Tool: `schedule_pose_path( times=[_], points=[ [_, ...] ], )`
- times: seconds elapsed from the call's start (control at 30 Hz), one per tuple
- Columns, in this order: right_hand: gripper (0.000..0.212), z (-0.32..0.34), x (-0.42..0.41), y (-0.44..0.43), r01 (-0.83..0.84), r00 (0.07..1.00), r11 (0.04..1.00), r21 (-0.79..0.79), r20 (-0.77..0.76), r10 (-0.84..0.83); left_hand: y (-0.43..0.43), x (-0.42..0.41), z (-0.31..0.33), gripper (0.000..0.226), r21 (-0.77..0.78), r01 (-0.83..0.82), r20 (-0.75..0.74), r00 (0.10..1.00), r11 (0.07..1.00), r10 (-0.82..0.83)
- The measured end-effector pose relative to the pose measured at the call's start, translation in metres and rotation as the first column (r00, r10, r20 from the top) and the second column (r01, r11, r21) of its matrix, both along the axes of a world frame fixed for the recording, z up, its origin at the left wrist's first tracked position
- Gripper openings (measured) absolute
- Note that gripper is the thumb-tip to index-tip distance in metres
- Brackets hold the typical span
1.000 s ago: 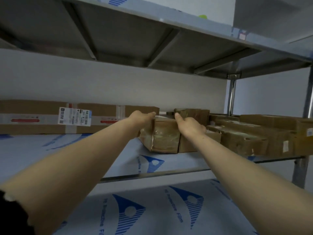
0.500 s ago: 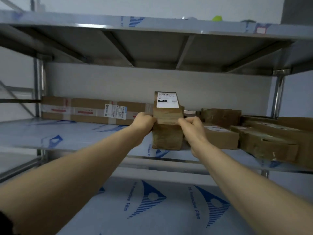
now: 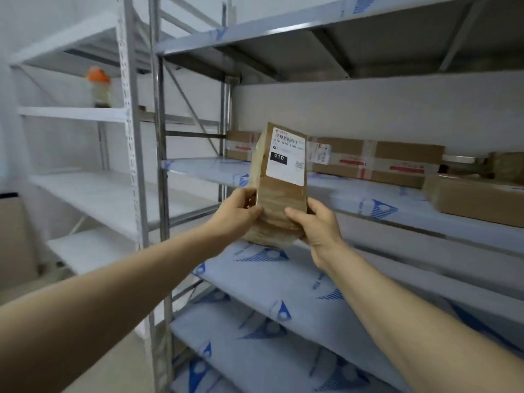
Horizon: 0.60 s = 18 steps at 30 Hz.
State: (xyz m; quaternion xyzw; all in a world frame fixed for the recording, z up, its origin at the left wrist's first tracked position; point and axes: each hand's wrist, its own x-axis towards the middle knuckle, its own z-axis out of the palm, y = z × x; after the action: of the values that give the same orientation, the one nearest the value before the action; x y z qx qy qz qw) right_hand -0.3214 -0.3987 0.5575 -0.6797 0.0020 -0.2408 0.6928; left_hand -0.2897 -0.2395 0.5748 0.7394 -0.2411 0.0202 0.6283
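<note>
A grey shelf rack (image 3: 368, 194) covered in blue-printed film fills the right of the scene, and a long taped carton (image 3: 397, 160) lies far back on its middle level. Near its front edge a brown parcel (image 3: 280, 205) stands upright in the air, the left hand (image 3: 238, 214) gripping its lower left side and the right hand (image 3: 320, 225) its lower right. A white label (image 3: 286, 163) marked 010 covers its upper face.

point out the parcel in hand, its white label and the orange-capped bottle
parcel (image 3: 280, 194), head view, brown wrap below label
white label (image 3: 286, 175), head view, blank lower part
orange-capped bottle (image 3: 100, 93), head view, body
</note>
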Motion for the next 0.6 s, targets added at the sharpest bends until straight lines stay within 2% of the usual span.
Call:
schedule_pose_path(
  times=[0.1,0.17,0.37,0.5,0.6],
  points=[
    [0.045,-0.022,0.02,0.044,-0.089,0.995,0.996,-0.013,-0.053,0.089,0.05,0.0,-0.017,0.045,0.009,-0.046,-0.072,0.996,0.999,0.047],
    [0.051,-0.034,0.033,0.077,-0.168,0.981,0.986,-0.015,-0.101,0.165,0.082,0.004,-0.027,0.045,0.049,-0.093,-0.106,0.99,0.994,0.098],
    [0.052,-0.078,0.081,0.176,-0.354,0.922,0.934,0.041,-0.153,0.356,0.173,0.034,-0.06,0.046,0.108,-0.303,-0.213,0.923,0.947,0.319],
    [0.047,-0.109,0.118,0.251,-0.469,0.873,0.881,-0.062,-0.185,0.452,0.24,0.071,-0.085,0.041,0.247,-0.484,-0.197,0.823,0.839,0.533],
    [0.051,-0.127,0.15,0.309,-0.528,0.84,0.844,-0.091,-0.204,0.503,0.296,0.106,-0.1,0.019,0.357,-0.558,-0.137,0.762,0.749,0.633]
  ],
)
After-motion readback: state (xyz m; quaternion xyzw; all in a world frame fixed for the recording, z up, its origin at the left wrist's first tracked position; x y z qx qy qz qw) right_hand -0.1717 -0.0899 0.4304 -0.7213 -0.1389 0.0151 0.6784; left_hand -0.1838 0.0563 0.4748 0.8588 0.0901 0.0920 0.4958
